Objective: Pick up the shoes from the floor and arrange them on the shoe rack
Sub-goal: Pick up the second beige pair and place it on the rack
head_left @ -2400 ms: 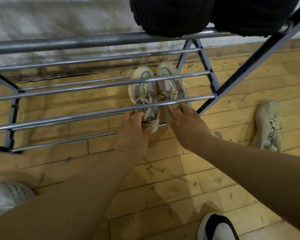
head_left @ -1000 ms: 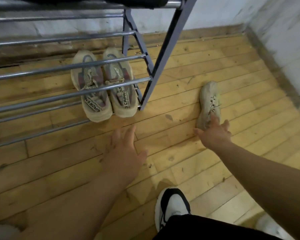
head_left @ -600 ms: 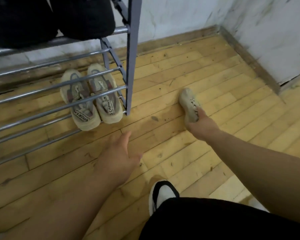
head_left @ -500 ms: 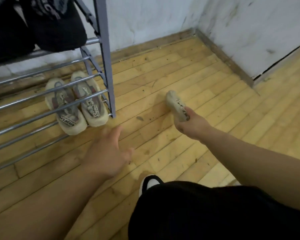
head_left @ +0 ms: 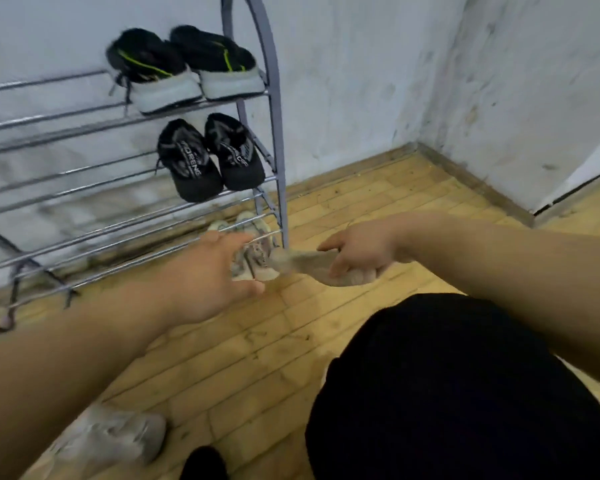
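Each shelf of the shoe rack is bare to the left. At its right end sit black trainers with white soles, black shoes below them, and beige trainers lowest. The wooden floor right of the rack is open to the wall corner.

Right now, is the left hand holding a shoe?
No, the left hand is open and empty, while the right hand grips the beige shoe.
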